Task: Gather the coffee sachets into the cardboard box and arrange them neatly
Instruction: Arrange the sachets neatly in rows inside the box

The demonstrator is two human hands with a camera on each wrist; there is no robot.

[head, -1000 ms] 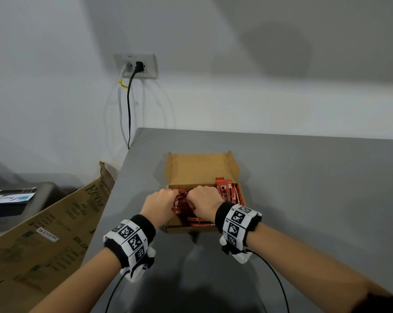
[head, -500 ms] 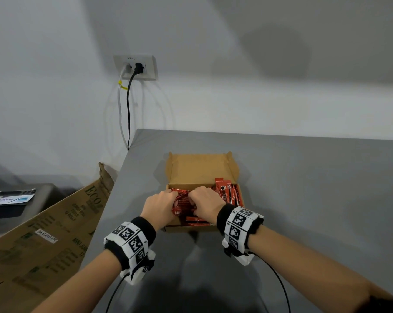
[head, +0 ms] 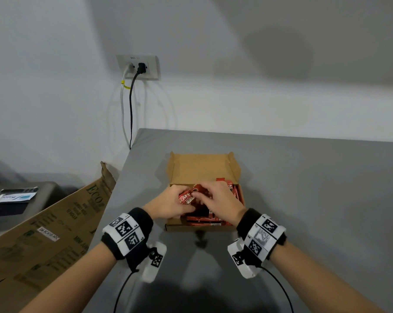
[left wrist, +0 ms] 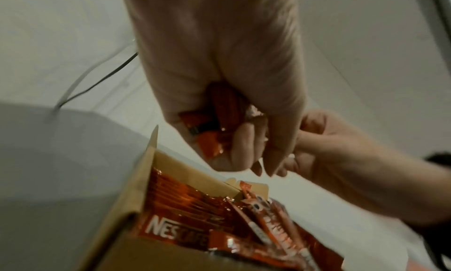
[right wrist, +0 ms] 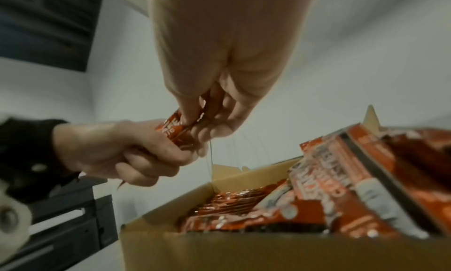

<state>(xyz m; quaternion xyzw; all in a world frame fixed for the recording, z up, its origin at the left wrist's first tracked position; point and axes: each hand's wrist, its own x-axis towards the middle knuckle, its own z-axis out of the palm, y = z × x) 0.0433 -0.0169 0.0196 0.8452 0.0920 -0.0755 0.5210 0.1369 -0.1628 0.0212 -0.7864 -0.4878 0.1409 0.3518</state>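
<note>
Head view: both hands (head: pixel 198 203) clamp one glossy red coffee sachet (head: pixel 187 197) above the cardboard box (head: pixel 203 168).

Stood against a white wall (head: pixel 236 98): grey matte table (head: pixel 315 199). Mounted above its left corner: white wall socket (head: pixel 138 67), black plug (head: pixel 141 67). Leaned left of it: large brown printed cardboard sheet (head: pixel 55 229).

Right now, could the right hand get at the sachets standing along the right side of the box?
Probably yes, once free. The right hand pinches the bundle of sachets with the left hand. The upright sachets sit beside it in the open cardboard box, uncovered.
</note>
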